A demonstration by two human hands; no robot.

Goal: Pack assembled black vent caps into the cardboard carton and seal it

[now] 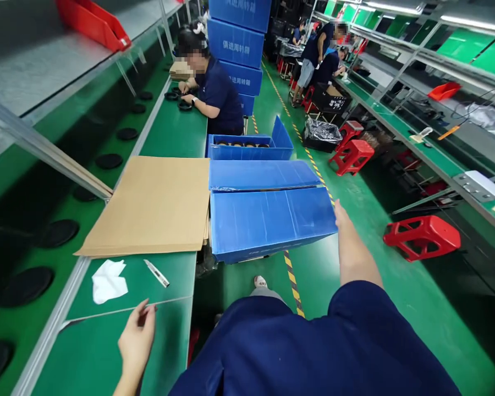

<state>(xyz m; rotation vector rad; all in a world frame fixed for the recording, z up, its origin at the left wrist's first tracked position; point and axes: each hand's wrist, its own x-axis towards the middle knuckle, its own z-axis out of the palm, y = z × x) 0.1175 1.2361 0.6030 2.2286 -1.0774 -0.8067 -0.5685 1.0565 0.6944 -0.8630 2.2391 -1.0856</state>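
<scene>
Blue crate [268, 220], flaps closed, is sitting just off the bench edge, beside the cardboard stack [152, 206]. Going left to right: black discs [58, 232] are lying along the conveyor [33, 308]. White cloth [108, 281] and a small pen-like tool [157, 273] are lying on the green bench [107, 357] below the cardboard. Your left hand [137, 338] is resting on the bench near its front edge, fingers loosely curled together, gripping nothing. Your right hand [340, 215] is touching the crate's right edge; the fingers are hidden behind the flap, so can't tell their state. Red stool [423, 236] is standing on the floor further right, well apart.
</scene>
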